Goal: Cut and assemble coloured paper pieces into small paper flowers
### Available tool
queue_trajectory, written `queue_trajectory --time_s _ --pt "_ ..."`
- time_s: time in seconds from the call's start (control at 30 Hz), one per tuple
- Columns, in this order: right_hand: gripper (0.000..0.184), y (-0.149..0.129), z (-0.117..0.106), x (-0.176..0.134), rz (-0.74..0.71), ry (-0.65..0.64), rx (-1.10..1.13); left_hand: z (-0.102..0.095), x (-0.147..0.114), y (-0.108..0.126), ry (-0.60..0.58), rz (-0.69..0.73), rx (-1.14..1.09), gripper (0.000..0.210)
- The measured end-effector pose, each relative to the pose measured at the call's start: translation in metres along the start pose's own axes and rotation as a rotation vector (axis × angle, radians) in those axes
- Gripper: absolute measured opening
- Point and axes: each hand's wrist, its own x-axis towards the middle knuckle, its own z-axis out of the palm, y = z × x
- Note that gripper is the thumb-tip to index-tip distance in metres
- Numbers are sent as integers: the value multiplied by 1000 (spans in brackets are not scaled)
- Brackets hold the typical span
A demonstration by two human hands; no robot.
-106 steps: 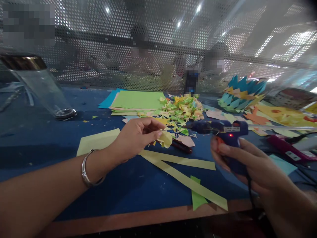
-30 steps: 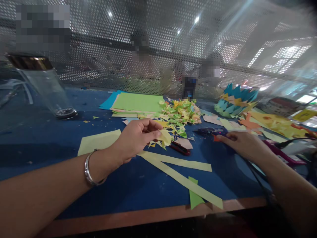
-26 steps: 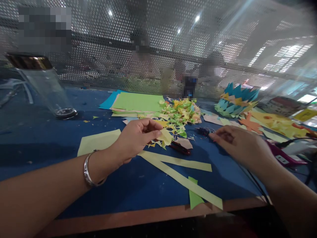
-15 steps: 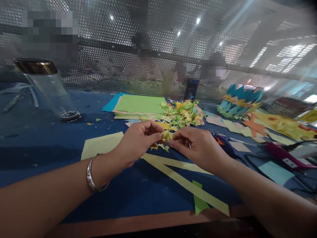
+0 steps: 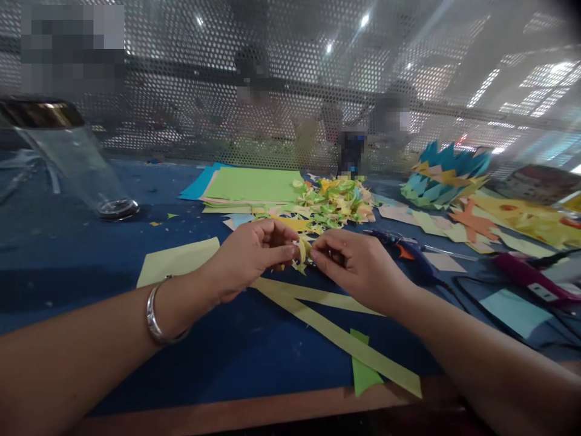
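Observation:
Between my two hands is a small folded piece of pale yellow paper (image 5: 303, 249), now seen nearly edge-on. My left hand (image 5: 258, 254), with a silver bangle at the wrist, pinches its left side between thumb and forefinger. The thumb and fingertips of my right hand (image 5: 361, 260) are closed at its right edge. Long pale yellow paper strips (image 5: 333, 330) lie on the blue table below the hands, one crossing a green paper scrap (image 5: 364, 366). A pale yellow sheet (image 5: 175, 260) is partly covered by my left forearm.
Stacked coloured sheets (image 5: 254, 184) and a heap of small folded papers (image 5: 340, 200) lie farther back. At left stands a glass bottle (image 5: 86, 163). To the right are a glue gun (image 5: 411, 254), a purple power strip (image 5: 531, 281) with cables, and a zigzag paper crown (image 5: 447, 178).
The folded paper has turned from its broad side to a narrower edge between my fingers. The view has shifted slightly, and more of the glue gun shows beside my right hand.

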Motion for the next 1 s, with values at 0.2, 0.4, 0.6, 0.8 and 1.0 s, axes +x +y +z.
queue_trajectory --time_s 0.2,0.4,0.6,0.8,1.0 --pt "19 5 2 0 5 -50 56 0 0 3 -64 -9 163 19" --pt "18 13 -5 0 88 -37 52 -11 0 15 -30 9 323 17" --pt "16 23 -8 2 126 -132 -80 -20 2 10 -171 51 729 17" --pt "14 27 -6 1 119 -267 -131 -26 6 3 -122 110 895 24" --pt "11 29 -9 0 68 -306 -187 -28 -2 17 -179 89 846 17"
